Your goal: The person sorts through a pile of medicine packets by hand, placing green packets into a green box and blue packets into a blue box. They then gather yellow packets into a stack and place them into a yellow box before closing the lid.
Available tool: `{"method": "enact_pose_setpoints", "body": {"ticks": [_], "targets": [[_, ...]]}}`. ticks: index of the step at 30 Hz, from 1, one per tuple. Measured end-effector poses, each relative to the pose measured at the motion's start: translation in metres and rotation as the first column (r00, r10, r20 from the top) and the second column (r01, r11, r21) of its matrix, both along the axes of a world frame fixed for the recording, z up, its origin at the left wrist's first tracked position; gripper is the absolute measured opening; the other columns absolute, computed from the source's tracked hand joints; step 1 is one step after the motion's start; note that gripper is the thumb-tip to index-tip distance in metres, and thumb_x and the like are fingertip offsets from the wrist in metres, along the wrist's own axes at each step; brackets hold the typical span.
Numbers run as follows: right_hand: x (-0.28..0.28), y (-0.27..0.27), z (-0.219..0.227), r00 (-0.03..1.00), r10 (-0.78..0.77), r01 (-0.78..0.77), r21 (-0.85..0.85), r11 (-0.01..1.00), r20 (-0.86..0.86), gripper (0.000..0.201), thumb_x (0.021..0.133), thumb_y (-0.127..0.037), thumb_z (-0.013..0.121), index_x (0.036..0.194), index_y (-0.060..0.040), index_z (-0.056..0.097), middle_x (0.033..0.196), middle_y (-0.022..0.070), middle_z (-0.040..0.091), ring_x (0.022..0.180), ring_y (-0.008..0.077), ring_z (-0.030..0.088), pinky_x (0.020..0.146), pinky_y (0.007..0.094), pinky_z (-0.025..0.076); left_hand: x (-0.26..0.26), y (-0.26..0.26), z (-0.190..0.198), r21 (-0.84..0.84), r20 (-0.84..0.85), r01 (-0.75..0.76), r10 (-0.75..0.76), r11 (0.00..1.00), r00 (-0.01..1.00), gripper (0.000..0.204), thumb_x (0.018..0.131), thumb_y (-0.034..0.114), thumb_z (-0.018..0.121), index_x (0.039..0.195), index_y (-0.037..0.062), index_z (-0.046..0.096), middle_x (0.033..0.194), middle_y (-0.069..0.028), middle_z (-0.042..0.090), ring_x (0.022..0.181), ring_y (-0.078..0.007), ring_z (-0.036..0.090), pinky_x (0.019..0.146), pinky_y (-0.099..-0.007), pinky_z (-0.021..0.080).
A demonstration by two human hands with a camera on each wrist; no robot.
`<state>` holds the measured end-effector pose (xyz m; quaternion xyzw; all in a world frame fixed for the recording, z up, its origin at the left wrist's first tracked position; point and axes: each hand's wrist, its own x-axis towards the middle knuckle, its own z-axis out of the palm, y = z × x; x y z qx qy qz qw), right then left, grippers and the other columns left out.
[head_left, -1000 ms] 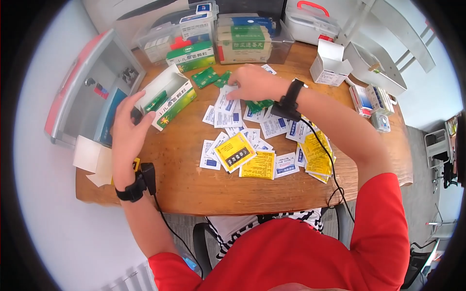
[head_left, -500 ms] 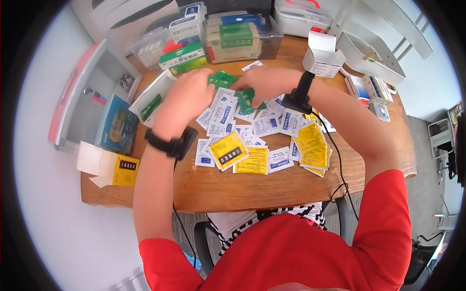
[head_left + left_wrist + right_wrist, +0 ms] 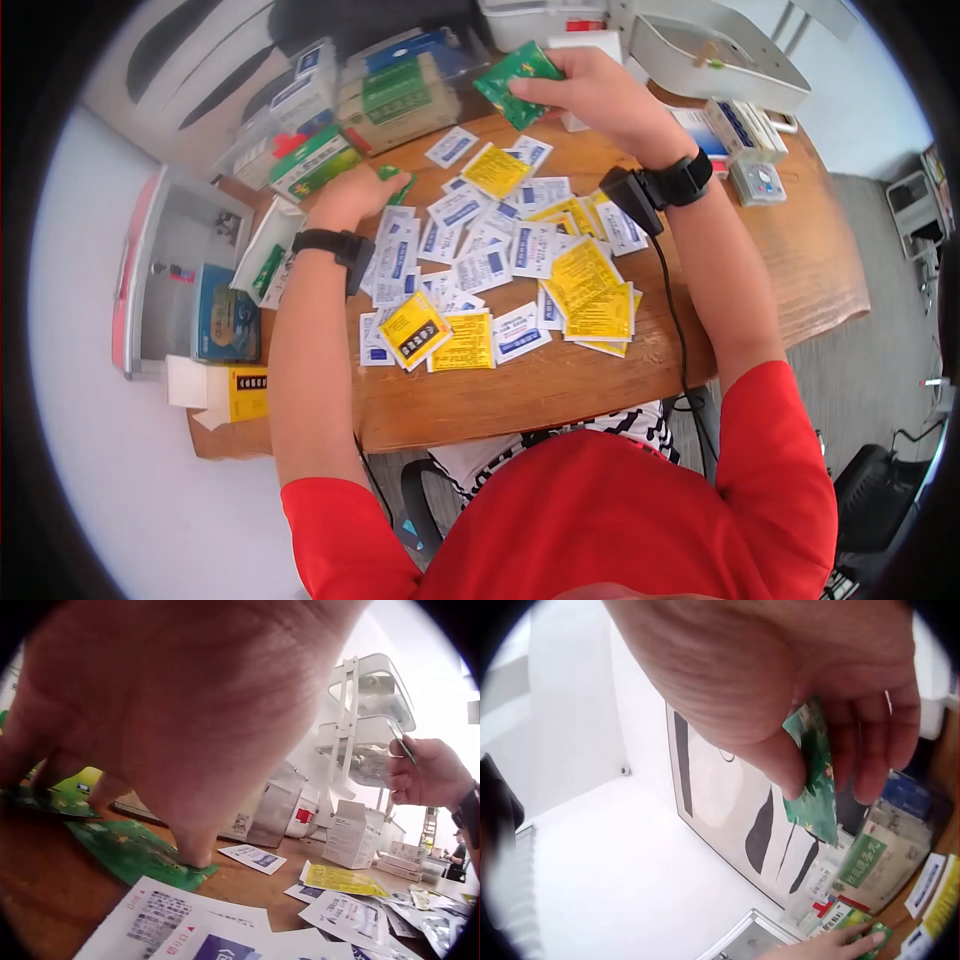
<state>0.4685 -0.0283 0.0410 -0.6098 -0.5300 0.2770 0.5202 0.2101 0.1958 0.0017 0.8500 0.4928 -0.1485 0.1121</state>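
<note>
My right hand is raised over the back of the table, pinching a green sachet between thumb and fingers. The right wrist view shows that sachet slightly bent in the grip. My left hand reaches down at the back left, beside the open white-and-green carton. In the left wrist view its thumb presses on a flat green sachet, while the other fingertips rest on another green sachet. White-and-blue sachets lie just in front of this hand, with yellow sachets among more of them.
Behind the left hand stands a closed green carton, near clear bins of medicine boxes. A grey case with a blue box stands at the left, an open yellow carton below it. Small boxes sit at the right.
My right hand has lifted a green sachet off the table, up and to the right. The left hand has moved from the open carton to the green sachets; the head view has shifted.
</note>
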Motion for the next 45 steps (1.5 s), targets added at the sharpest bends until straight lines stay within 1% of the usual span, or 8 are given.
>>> {"method": "enact_pose_setpoints", "body": {"ticks": [9, 15, 19, 28, 31, 40, 42, 45], "targets": [[0.019, -0.011, 0.011, 0.990, 0.039, -0.055, 0.120, 0.991, 0.134, 0.033, 0.102, -0.035, 0.077, 0.111, -0.0034, 0.080, 0.094, 0.0007, 0.077, 0.082, 0.0069, 0.067, 0.075, 0.0250, 0.050, 0.009, -0.011, -0.006, 0.288, 0.095, 0.132, -0.166, 0.948, 0.982, 0.075, 0.097, 0.055, 0.072, 0.153, 0.0067, 0.061, 0.140, -0.0241, 0.071, 0.129, -0.0384, 0.069, 0.108, -0.0447, 0.054], [0.017, -0.007, 0.009, 0.993, 0.051, -0.062, 0.108, 0.992, 0.102, 0.032, 0.101, -0.035, 0.077, 0.109, -0.0033, 0.081, 0.089, 0.0001, 0.076, 0.078, 0.0050, 0.063, 0.068, 0.0242, 0.048, 0.006, 0.012, 0.000, 0.004, 0.381, 0.086, -0.081, 0.996, 0.921, 0.087, 0.097, 0.067, 0.067, 0.148, -0.0023, 0.063, 0.138, -0.0269, 0.071, 0.132, -0.0395, 0.067, 0.111, -0.0424, 0.052], [0.009, -0.016, 0.021, 0.989, 0.085, -0.091, 0.044, 0.995, 0.118, 0.031, 0.102, -0.034, 0.076, 0.110, -0.0035, 0.079, 0.089, -0.0014, 0.074, 0.079, 0.0044, 0.061, 0.069, 0.0253, 0.047, -0.001, 0.019, 0.001, -0.059, 0.258, 0.104, -0.086, 0.993, 0.962, 0.086, 0.096, 0.065, 0.069, 0.150, -0.0021, 0.061, 0.141, -0.0264, 0.070, 0.131, -0.0390, 0.067, 0.111, -0.0421, 0.052], [0.003, -0.011, 0.015, 0.983, 0.118, -0.119, -0.001, 0.993, 0.138, 0.027, 0.102, -0.028, 0.075, 0.111, -0.0022, 0.078, 0.091, -0.0009, 0.074, 0.080, 0.0048, 0.059, 0.071, 0.0258, 0.047, 0.003, -0.007, 0.007, -0.054, 0.212, -0.038, 0.048, 0.998, 0.976, 0.081, 0.079, 0.034, 0.092, 0.145, -0.0033, 0.063, 0.136, -0.0225, 0.073, 0.117, -0.0358, 0.074, 0.103, -0.0389, 0.055], [0.000, -0.005, 0.005, 0.984, 0.149, -0.156, 0.065, 0.986, 0.101, 0.024, 0.104, -0.022, 0.073, 0.111, 0.0004, 0.077, 0.095, 0.0012, 0.076, 0.082, 0.0070, 0.060, 0.077, 0.0279, 0.050, -0.007, 0.021, -0.009, -0.053, 0.277, 0.094, -0.076, 0.994, 0.958, 0.069, 0.079, 0.027, 0.091, 0.137, -0.0016, 0.070, 0.125, -0.0204, 0.077, 0.107, -0.0334, 0.076, 0.097, -0.0385, 0.056], [-0.018, -0.001, -0.002, 0.945, 0.183, -0.175, -0.054, 0.983, 0.272, 0.024, 0.100, -0.016, 0.072, 0.114, 0.0030, 0.074, 0.084, 0.0115, 0.072, 0.071, 0.0184, 0.068, 0.071, 0.0355, 0.058, 0.000, -0.020, 0.036, 0.039, 0.530, 0.106, -0.110, 0.994, 0.841, 0.042, 0.083, 0.017, 0.085, 0.120, -0.0021, 0.076, 0.113, -0.0183, 0.080, 0.100, -0.0292, 0.077, 0.089, -0.0375, 0.056], [-0.026, -0.008, 0.007, 0.958, 0.178, -0.162, -0.086, 0.983, 0.227, 0.024, 0.100, -0.015, 0.072, 0.115, 0.0033, 0.073, 0.086, 0.0128, 0.073, 0.072, 0.0200, 0.070, 0.070, 0.0366, 0.058, 0.007, -0.031, 0.036, 0.044, 0.676, 0.128, -0.124, 0.991, 0.727, 0.033, 0.088, 0.006, 0.083, 0.119, -0.0007, 0.074, 0.099, -0.0044, 0.077, 0.087, -0.0128, 0.071, 0.080, -0.0281, 0.057], [-0.028, -0.003, 0.003, 0.972, 0.146, -0.138, -0.054, 0.989, 0.185, 0.024, 0.098, -0.014, 0.073, 0.114, 0.0042, 0.073, 0.089, 0.0151, 0.075, 0.076, 0.0223, 0.075, 0.069, 0.0377, 0.059, 0.018, -0.066, 0.042, -0.147, 0.805, 0.299, -0.062, 0.943, 0.590, 0.045, 0.091, 0.007, 0.082, 0.133, 0.0012, 0.068, 0.112, -0.0039, 0.076, 0.096, -0.0102, 0.070, 0.083, -0.0274, 0.057]]}}
